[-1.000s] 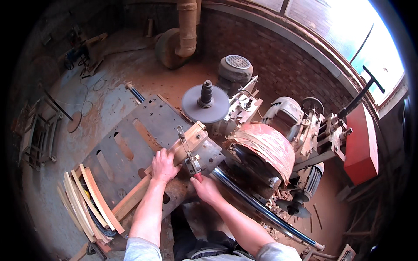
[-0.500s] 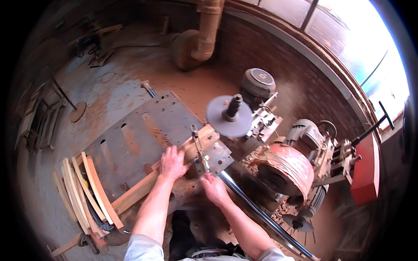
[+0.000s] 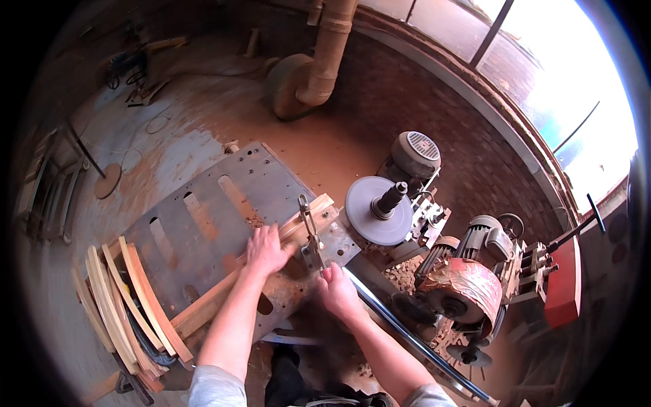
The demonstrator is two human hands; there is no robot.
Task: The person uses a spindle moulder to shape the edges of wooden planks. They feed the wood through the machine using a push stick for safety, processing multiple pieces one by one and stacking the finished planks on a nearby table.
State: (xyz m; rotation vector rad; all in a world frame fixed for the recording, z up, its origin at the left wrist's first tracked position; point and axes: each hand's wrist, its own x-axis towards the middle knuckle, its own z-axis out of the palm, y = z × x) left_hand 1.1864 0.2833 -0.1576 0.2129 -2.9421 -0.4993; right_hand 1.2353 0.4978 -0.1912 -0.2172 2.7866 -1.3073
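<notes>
From my feed, the table (image 3: 278, 197) has just slid along its rail (image 3: 407, 330) toward the far end, and the wooden piece (image 3: 215, 300) has gone with it, still lying slantwise across the tabletop. The grey disc (image 3: 362, 216) now stands just beside the wood's far end, right of it, and I make out no contact between them. I have the right hand (image 3: 338, 292) closed around the red handle (image 3: 327, 273) of the metal clamp (image 3: 311, 256), whose slotted arm crosses over the wood. The left hand (image 3: 263, 251) lies over the piece, fingers on its far side; whether it grips or merely presses, I cannot tell. To me, both holds look unchanged, so I judge that wood and table are travelling as one. The curved strips (image 3: 157, 298) remain stacked at the table's left end
</notes>
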